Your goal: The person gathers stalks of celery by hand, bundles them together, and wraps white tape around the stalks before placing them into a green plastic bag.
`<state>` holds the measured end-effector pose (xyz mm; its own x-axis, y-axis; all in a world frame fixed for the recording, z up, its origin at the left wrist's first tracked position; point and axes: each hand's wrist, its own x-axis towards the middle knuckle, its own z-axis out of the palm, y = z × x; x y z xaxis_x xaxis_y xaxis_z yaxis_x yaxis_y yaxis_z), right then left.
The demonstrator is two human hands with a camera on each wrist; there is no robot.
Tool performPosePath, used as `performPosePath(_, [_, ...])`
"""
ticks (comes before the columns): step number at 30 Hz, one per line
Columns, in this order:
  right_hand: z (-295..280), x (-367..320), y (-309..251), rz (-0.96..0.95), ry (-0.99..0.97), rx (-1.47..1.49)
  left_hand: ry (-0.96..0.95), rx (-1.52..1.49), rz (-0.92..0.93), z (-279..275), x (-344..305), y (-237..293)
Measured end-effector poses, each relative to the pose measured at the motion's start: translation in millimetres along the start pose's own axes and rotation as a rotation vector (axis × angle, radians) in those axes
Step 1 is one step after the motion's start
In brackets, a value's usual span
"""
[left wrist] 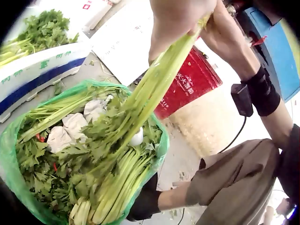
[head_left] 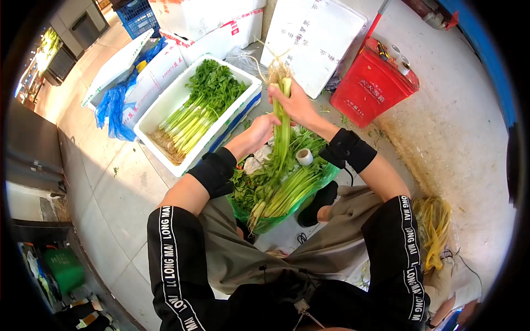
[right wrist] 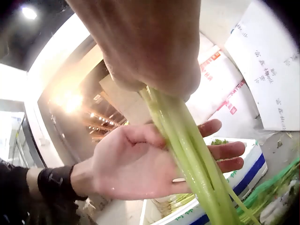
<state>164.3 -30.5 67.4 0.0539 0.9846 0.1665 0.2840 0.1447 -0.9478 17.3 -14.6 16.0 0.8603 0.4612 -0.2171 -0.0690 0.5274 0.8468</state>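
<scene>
My right hand [head_left: 298, 103] grips a bunch of celery [head_left: 282, 140] just below its roots, holding it root end up. Lower on the stalks is my left hand [right wrist: 133, 164]; its fingers extend behind the bunch and its thumb lies against it, palm showing in the right wrist view. The leafy end hangs down over a green plastic bag [left wrist: 161, 147] between the person's legs. More celery [left wrist: 124, 180] lies in that bag, with crumpled whitish pieces [left wrist: 74, 126] among the leaves. On the greens rests a white roll [head_left: 303, 156].
To the left, a white foam box [head_left: 144, 121] holds rooted celery bunches [head_left: 190, 124]. Blue plastic [head_left: 113, 110] spills from another foam box behind it. A white foam lid [head_left: 317, 41] leans at the back. Rolls sit on a red bin [head_left: 367, 85] at right.
</scene>
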Motion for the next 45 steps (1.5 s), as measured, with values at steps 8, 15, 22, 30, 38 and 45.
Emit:
performPosePath(8, [3.2,-0.3,11.9,-0.080,-0.007,-0.083,0.066,-0.038,-0.006,5.4,0.7,-4.3])
performPosePath(15, [3.4,-1.6,-0.3,0.043,0.000,0.082,0.043,-0.085,0.068,9.6,-2.2,-4.9])
performPosePath(22, [3.7,-1.3,-18.9,0.064,0.086,0.141,0.100,0.297,0.131,11.2,3.5,-8.9])
performPosePath(30, [-11.5,18.9,-8.6,-0.177,0.326,0.024,0.330,0.347,0.094,19.4,10.3,-19.5])
performPosePath(38, [-37.0,25.8,-7.9,-0.157,0.289,-0.273,0.346,0.343,0.145,27.0,6.5,-22.0])
performPosePath(45, [-52.2,27.3,-21.0,0.024,0.044,-0.479,0.342,0.361,0.170,16.1,11.6,-26.8])
